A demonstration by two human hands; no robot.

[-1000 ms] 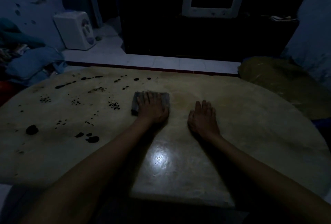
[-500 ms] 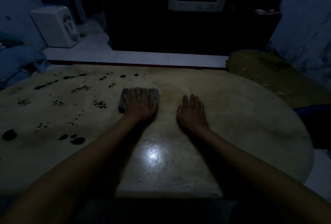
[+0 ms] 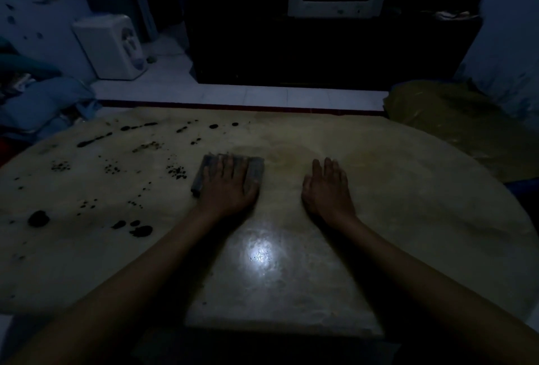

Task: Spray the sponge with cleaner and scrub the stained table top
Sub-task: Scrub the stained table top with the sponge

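A dark rectangular sponge [image 3: 256, 170] lies flat on the pale table top [image 3: 408, 204] near its middle. My left hand [image 3: 227, 186] presses down on the sponge with straight fingers and covers most of it. To the right, my right hand [image 3: 328, 186] rests flat on the bare table surface, fingers straight, holding nothing. Dark stains [image 3: 140, 230] of many sizes are scattered over the left half of the table. No spray bottle is in view.
The room is dim. A white box-shaped appliance [image 3: 112, 46] stands on the floor at the back left, next to blue cloth bundles [image 3: 43, 102]. A yellowish sack [image 3: 466, 119] sits at the table's far right. A dark cabinet [image 3: 320, 49] lies beyond.
Both hands and the sponge keep the same places on the table. Only the camera view has shifted, first to the right and then back a little.
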